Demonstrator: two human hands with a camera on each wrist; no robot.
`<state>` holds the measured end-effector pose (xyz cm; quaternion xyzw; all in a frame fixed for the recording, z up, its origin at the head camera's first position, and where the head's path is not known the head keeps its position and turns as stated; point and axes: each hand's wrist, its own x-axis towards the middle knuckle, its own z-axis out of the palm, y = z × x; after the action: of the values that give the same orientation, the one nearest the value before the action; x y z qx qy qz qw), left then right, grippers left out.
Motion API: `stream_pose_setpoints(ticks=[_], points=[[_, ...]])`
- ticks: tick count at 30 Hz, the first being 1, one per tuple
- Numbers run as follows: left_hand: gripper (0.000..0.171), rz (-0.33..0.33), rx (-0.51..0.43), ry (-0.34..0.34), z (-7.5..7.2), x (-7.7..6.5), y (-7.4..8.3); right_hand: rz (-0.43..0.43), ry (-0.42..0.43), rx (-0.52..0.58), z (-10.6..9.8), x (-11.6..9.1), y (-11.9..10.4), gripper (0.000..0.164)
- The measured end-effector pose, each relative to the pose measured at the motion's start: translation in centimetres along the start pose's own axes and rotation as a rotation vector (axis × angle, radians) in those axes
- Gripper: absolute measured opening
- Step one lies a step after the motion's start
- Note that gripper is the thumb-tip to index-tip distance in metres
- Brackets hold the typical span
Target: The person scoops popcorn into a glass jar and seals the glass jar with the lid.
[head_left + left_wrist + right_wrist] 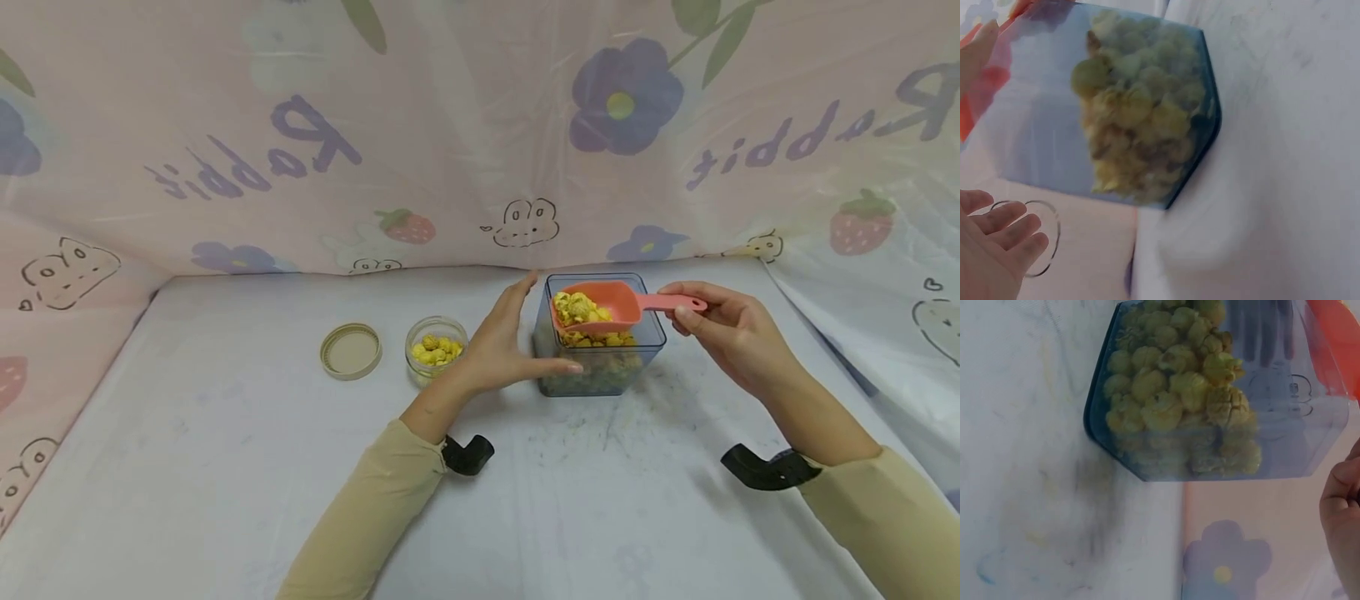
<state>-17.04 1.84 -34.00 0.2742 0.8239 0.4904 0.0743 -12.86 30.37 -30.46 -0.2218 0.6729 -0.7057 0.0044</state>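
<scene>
My right hand (738, 333) grips the handle of a coral-red scoop (618, 304) loaded with yellow popcorn, its bowl over the mouth of a clear bluish square container (600, 379). Inside the container, popcorn (1179, 394) fills the lower part, as seen in the right wrist view. My left hand (498, 346) is held at the container's left side, thumb and fingers spread apart. In the left wrist view, fingers (1007, 234) and thumb stand to the left of the container wall, with nothing held between them.
Left of the left hand stands a small clear round jar (437, 350) with yellow popcorn in it, partly hidden by that hand. Farther left, a beige round lid (351, 351) lies on the white table covering (225, 467). A printed curtain (450, 125) rises behind.
</scene>
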Motion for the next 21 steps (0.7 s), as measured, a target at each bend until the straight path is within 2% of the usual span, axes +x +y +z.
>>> stream_pose_setpoints(ticks=[6,13,21], points=[[0.117,-0.004,0.046,0.037,-1.8,-1.1,0.1,-0.008,0.004,-0.014,0.5,0.5,-0.1,0.028],[0.112,-0.016,0.054,0.068,-2.9,-1.9,-0.5,0.037,0.023,0.023,1.2,1.1,-0.3,0.03],[0.11,-0.017,0.074,0.11,-4.1,-2.9,-1.4,-0.005,0.002,-0.02,2.0,1.8,-0.6,0.029]])
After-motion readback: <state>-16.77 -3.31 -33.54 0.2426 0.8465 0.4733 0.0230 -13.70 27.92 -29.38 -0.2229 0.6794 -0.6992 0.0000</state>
